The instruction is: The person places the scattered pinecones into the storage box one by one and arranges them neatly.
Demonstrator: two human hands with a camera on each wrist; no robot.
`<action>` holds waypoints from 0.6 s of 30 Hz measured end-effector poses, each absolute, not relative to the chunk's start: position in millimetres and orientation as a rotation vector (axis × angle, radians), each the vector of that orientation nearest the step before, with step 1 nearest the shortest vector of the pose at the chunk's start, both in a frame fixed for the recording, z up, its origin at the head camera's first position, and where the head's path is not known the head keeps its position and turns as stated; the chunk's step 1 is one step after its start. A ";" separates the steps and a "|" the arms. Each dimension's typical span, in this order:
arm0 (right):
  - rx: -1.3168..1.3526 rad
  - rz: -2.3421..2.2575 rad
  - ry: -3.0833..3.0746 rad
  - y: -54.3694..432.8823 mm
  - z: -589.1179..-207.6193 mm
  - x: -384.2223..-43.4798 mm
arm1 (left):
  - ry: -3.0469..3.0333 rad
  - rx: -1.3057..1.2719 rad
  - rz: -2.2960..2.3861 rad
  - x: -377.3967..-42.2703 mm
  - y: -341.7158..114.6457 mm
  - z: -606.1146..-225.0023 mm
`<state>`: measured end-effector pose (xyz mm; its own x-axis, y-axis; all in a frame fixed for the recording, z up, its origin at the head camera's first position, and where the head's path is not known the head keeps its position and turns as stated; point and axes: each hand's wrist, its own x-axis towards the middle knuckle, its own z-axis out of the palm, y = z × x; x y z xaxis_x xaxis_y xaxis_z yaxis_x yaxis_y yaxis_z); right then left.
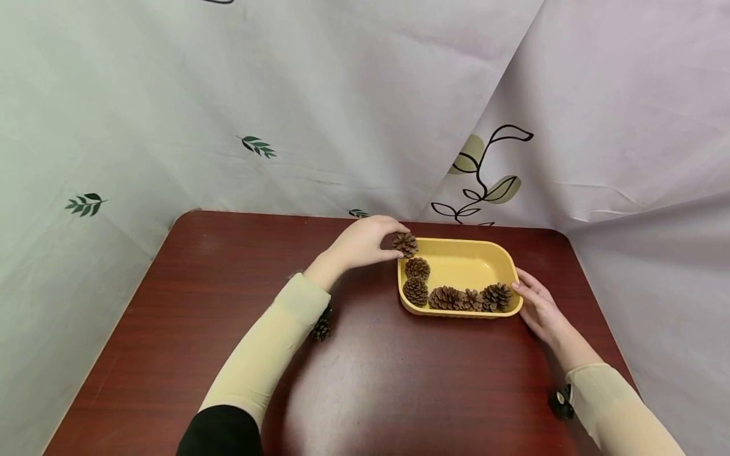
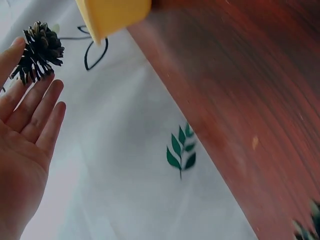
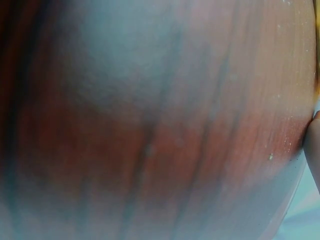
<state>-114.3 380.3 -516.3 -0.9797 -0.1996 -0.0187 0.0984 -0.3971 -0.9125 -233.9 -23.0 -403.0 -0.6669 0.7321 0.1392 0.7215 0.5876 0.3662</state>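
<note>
My left hand [image 1: 363, 244] pinches a brown pine cone [image 1: 405, 244] between thumb and fingers, at the far left corner of a yellow tray [image 1: 456, 313]. The left wrist view shows the same pine cone [image 2: 42, 52] at the fingertips, scales spread. Inside the tray, two pine cones [image 1: 417, 280] lie along the left wall and three pine cones [image 1: 470, 299] line the near wall. My right hand [image 1: 538, 308] grips the tray's right end, thumb on the rim and fingers against the outside. Only a sliver of a finger [image 3: 314, 145] shows in the right wrist view.
A dark pine cone [image 1: 322, 325] lies on the reddish-brown table [image 1: 365, 392], partly hidden by my left forearm. Beside my right wrist is a dark object [image 1: 561, 404], too unclear to name. White leaf-patterned cloth [image 1: 342, 114] hangs behind the table.
</note>
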 end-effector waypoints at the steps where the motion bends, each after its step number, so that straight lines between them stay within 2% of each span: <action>1: -0.143 -2.485 1.611 380.4 -516.5 -114.6 | 2.769 1.276 0.608 -233.8 -18.5 -403.0; 18: -0.140 -2.478 1.614 380.2 -515.1 -116.1 | 2.706 1.297 0.577 -230.8 41.6 -424.4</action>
